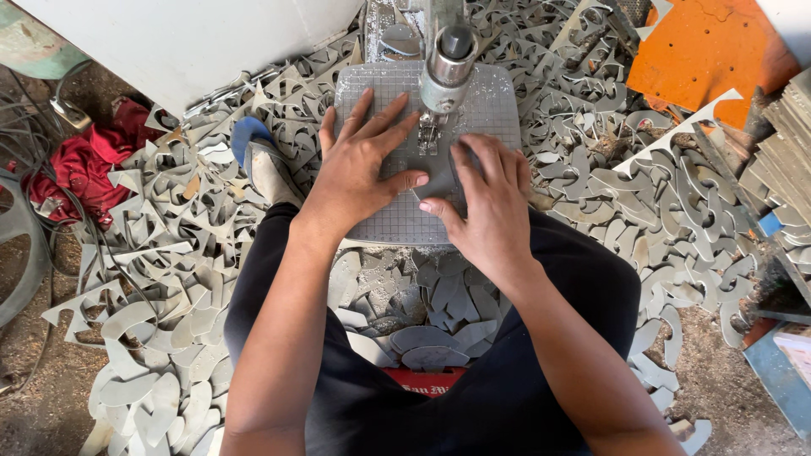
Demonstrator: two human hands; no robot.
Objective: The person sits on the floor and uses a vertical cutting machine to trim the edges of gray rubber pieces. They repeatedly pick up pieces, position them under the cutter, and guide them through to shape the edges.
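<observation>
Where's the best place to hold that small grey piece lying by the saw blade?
Probably the grey piece's near edge, coming from the person's side. It lies flat on the saw table beside the blade; the right hand already presses it there.

Left hand and right hand press grey piece; saw table.
</observation>
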